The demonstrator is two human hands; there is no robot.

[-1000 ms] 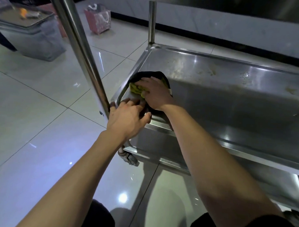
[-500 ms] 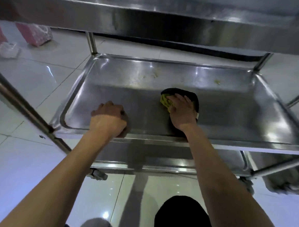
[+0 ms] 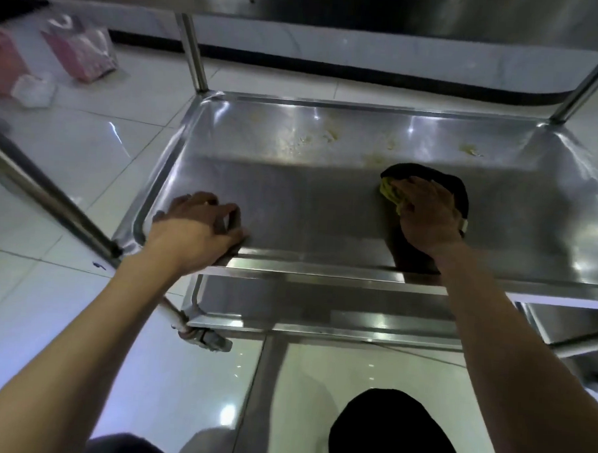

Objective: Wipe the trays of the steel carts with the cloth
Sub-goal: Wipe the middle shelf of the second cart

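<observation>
The steel cart's middle tray (image 3: 326,207) fills the centre of the head view, with yellowish stains along its far side. My right hand (image 3: 426,216) presses a dark cloth (image 3: 453,190) with a yellow patch flat on the tray floor, right of centre. My left hand (image 3: 198,227) grips the tray's near rim at the left corner. An upper tray (image 3: 369,6) hangs overhead, and a lower tray (image 3: 321,309) shows beneath.
Cart posts stand at the far left (image 3: 192,50), far right (image 3: 584,91) and near left (image 3: 48,198). A caster wheel (image 3: 210,339) sits under the near left corner. Pink bags (image 3: 79,50) and a white wad (image 3: 34,89) lie on the tiled floor at left.
My right hand has slid the cloth from the tray's left corner rightward across its floor. My left hand shifted from the corner post to the near rim. The view swung to face the tray.
</observation>
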